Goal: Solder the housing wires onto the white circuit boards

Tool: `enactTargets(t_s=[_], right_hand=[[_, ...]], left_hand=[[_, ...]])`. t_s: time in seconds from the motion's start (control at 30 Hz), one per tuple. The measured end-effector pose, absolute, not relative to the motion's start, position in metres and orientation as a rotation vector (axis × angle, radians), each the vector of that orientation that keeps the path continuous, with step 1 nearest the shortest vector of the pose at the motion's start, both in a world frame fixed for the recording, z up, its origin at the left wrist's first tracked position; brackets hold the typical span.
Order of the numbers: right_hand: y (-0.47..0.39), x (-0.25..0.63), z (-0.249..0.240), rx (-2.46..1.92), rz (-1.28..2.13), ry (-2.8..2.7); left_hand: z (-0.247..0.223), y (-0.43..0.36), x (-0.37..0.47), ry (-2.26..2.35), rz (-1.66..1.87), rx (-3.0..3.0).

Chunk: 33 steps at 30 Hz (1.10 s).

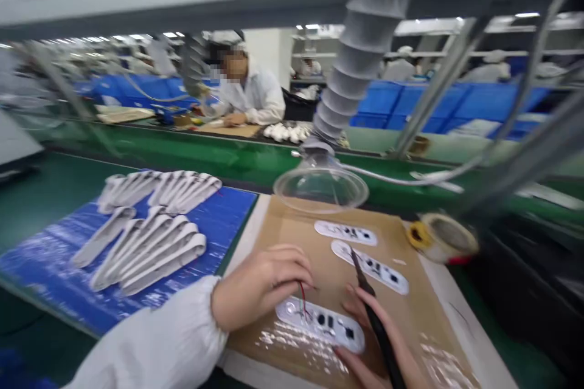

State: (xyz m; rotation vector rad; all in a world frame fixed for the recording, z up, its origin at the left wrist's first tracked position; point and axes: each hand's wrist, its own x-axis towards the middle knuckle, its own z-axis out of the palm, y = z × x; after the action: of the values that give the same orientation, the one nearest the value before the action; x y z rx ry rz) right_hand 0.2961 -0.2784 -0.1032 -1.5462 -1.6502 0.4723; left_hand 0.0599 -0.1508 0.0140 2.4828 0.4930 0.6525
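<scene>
On the brown sheet (pixel 285 225), the nearest oblong board (pixel 335 329) is apparently touched by the right hand (pixel 399 340), in which a black soldering iron (pixel 375 321) is gripped. A red wire (pixel 303 296) is pinched in the left hand (pixel 264 279); it could be torn loose by a tug. Farther off, the middle board (pixel 391 276) is overlapped by the iron's tip; if hot, it could be scorched through a slip.

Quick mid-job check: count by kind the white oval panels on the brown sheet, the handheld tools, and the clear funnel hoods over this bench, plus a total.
White oval panels: 3 (near panel, middle panel, far panel)
Soldering iron: 1
Clear funnel hood: 1
Total: 5
</scene>
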Motion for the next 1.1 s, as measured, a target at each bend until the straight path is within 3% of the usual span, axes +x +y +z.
enactTargets(t_s=[0.2,0.37,0.67,0.9,1.1], right_hand=[[-0.294,0.282,-0.089,-1.715,0.710,-1.446],[-0.286,0.272,-0.080,-1.568,0.822,-1.389],[-0.271,0.259,-0.069,-1.569,0.618,-1.461],[-0.295,0.301,-0.047,-1.654,0.189,-1.053],[-0.290,0.311,-0.063,-1.485,0.021,-0.864]], left_hand=[[-0.027,-0.119,0.110,0.304,0.372,2.702],[-0.043,-0.130,0.120,0.310,0.404,2.762],[-0.046,-0.163,0.098,0.665,0.603,2.598],[-0.045,-0.163,0.103,0.738,0.665,2.566],[-0.045,-0.164,0.104,0.750,0.626,2.580]])
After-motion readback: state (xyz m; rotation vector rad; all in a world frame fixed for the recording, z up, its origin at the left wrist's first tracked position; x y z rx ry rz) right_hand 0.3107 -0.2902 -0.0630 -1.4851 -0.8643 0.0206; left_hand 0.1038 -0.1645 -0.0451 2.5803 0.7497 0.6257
